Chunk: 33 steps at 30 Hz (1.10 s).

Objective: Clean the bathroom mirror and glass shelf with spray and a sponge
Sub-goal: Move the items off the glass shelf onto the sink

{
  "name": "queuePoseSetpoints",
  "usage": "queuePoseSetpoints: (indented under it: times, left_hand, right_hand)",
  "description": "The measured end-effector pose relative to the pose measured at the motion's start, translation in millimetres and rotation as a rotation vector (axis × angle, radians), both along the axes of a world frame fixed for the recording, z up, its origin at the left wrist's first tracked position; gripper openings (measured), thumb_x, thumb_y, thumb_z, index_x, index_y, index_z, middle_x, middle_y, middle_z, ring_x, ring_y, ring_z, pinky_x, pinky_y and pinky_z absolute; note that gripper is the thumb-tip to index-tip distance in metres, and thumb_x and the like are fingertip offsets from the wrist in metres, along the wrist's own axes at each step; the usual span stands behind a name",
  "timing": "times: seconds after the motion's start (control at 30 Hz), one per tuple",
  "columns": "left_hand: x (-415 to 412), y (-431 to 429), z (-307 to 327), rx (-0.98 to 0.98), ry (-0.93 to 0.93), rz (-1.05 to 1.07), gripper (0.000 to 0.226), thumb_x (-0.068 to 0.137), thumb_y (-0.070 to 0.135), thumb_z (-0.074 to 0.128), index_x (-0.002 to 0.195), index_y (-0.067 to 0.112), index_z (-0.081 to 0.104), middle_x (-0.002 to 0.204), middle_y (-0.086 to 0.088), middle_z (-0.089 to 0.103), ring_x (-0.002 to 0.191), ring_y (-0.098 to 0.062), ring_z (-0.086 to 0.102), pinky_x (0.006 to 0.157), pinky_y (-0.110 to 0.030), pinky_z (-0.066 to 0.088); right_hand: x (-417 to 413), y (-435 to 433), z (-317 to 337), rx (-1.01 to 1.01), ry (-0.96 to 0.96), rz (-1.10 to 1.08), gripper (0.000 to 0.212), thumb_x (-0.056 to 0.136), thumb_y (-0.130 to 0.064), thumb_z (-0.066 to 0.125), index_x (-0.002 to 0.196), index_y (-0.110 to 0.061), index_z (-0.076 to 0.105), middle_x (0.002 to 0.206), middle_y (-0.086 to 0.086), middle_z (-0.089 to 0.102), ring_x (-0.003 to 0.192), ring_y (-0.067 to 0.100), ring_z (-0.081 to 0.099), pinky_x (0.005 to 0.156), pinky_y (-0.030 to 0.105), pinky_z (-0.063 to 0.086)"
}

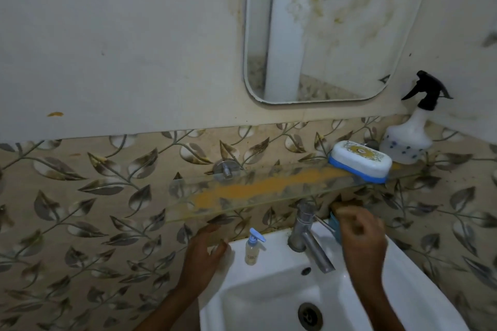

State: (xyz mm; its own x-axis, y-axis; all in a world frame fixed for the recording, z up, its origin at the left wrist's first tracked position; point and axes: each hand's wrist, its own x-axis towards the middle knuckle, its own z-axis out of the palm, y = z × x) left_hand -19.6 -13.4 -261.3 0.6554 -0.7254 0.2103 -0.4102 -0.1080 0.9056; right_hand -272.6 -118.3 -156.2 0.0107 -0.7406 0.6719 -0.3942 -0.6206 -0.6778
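Head view: the rounded wall mirror [322,29] carries yellow smears and foam; the clear glass shelf [258,191] is streaked orange. Neither looks wiped yet. The right hand [360,234] grips a blue sponge [335,224] beside the tap; the left hand [204,252] rests open on the white basin's rim [269,274]. The white spray bottle [411,129] stands on the shelf's right end.

Both forearms are bare, with no sleeves, gloves, rings or watch showing.

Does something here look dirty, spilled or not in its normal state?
Yes. An orange-yellow smear runs along the glass shelf, from its left part toward the soap box. The mirror has yellowish stains and white foam near its top.
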Motion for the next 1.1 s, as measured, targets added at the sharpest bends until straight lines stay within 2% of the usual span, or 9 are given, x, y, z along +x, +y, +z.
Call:
queuePoseSetpoints:
  times: [0.03, 0.13, 0.3, 0.4, 0.6, 0.7, 0.83, 0.93, 1.1]
  left_hand:
    - [-1.7, -0.9, 6.8, -0.021, 0.0, -0.014, 0.035, 0.08, 0.031, 0.066, 0.112, 0.022, 0.058, 0.119, -0.001, 0.059, 0.114, -0.021, 0.054, 0.096, -0.036, 0.042]
    - [-7.6, -3.5, 21.4, -0.056, -0.057, -0.073, 0.051, 0.072, 0.047, 0.054, 0.111, 0.016, 0.063, 0.118, -0.004, 0.062, 0.112, -0.021, 0.055, 0.097, -0.032, 0.039]
    - [-17.8, -5.9, 36.0, -0.05, -0.12, -0.096, 0.062, 0.069, 0.05, 0.046, 0.108, 0.007, 0.066, 0.116, -0.012, 0.065, 0.109, -0.025, 0.057, 0.098, -0.035, 0.041]
    - [-19.0, -5.3, 41.1, -0.071, -0.12, -0.095, 0.057, 0.069, 0.048, 0.046, 0.103, 0.009, 0.069, 0.11, -0.007, 0.067, 0.105, -0.023, 0.06, 0.095, -0.036, 0.045]
    - [-14.4, 1.7, 50.0, -0.08, -0.101, -0.086, 0.036, 0.066, 0.038, 0.046, 0.093, 0.027, 0.066, 0.1, -0.003, 0.066, 0.099, -0.021, 0.061, 0.088, -0.033, 0.044]
    - [-15.7, 1.5, 57.0, -0.038, -0.116, -0.049, 0.038, 0.067, 0.022, 0.048, 0.096, 0.011, 0.07, 0.099, -0.007, 0.067, 0.097, -0.024, 0.061, 0.086, -0.028, 0.041]
    - [-15.9, 1.7, 64.4, -0.004, -0.107, -0.035, 0.042, 0.067, 0.018, 0.047, 0.1, 0.005, 0.069, 0.1, -0.007, 0.067, 0.096, -0.021, 0.059, 0.086, -0.026, 0.04]
    - [-16.6, 3.2, 67.1, -0.002, -0.124, -0.033, 0.043, 0.066, 0.017, 0.046, 0.101, 0.005, 0.068, 0.101, -0.007, 0.067, 0.095, -0.019, 0.059, 0.084, -0.024, 0.039]
    - [-16.4, 9.3, 71.1, -0.017, -0.143, -0.058, 0.039, 0.067, 0.016, 0.047, 0.097, 0.007, 0.069, 0.095, 0.0, 0.064, 0.093, -0.018, 0.058, 0.083, -0.024, 0.038]
  right_hand:
    - [-9.7, -13.8, 20.6, -0.057, 0.015, -0.022, 0.011, 0.079, -0.005, 0.055, 0.078, -0.013, 0.062, 0.082, 0.004, 0.061, 0.084, 0.019, 0.05, 0.079, 0.026, 0.037]
    - [-21.9, -61.9, 61.7, -0.07, 0.19, -0.089, 0.04, 0.076, -0.031, 0.043, 0.096, -0.002, 0.062, 0.1, 0.019, 0.06, 0.097, 0.036, 0.05, 0.076, 0.022, 0.026]
    - [-30.0, -138.0, 82.3, 0.16, 0.525, -0.116, 0.062, 0.07, -0.047, 0.059, 0.125, -0.019, 0.051, 0.133, 0.013, 0.044, 0.122, 0.037, 0.035, 0.101, 0.053, 0.032]
    - [-33.9, -160.6, 83.1, 0.294, 0.553, -0.019, 0.074, 0.061, -0.051, 0.059, 0.129, -0.027, 0.043, 0.139, 0.011, 0.04, 0.126, 0.037, 0.031, 0.103, 0.056, 0.029]
    - [-39.1, -173.6, 79.2, 0.394, 0.475, 0.128, 0.088, 0.054, -0.051, 0.066, 0.134, -0.033, 0.034, 0.136, 0.007, 0.047, 0.12, 0.037, 0.042, 0.097, 0.058, 0.039]
    - [-37.5, -154.0, 85.3, 0.333, 0.375, 0.076, 0.084, 0.051, -0.049, 0.069, 0.128, -0.028, 0.043, 0.129, 0.01, 0.051, 0.116, 0.038, 0.045, 0.092, 0.057, 0.044]
    - [-40.7, -71.7, 76.1, 0.27, 0.04, 0.098, 0.076, 0.054, -0.038, 0.075, 0.123, -0.022, 0.048, 0.123, 0.01, 0.049, 0.112, 0.029, 0.048, 0.087, 0.049, 0.05]
    - [-44.7, 2.6, 30.8, 0.347, -0.104, 0.244, 0.072, 0.054, -0.04, 0.075, 0.12, -0.029, 0.049, 0.121, 0.004, 0.049, 0.11, 0.024, 0.049, 0.084, 0.046, 0.052]
    - [-3.3, 50.5, -60.0, 0.56, -0.132, 0.17, 0.083, 0.047, -0.043, 0.078, 0.122, -0.023, 0.05, 0.112, 0.001, 0.052, 0.107, 0.026, 0.052, 0.091, 0.048, 0.05]
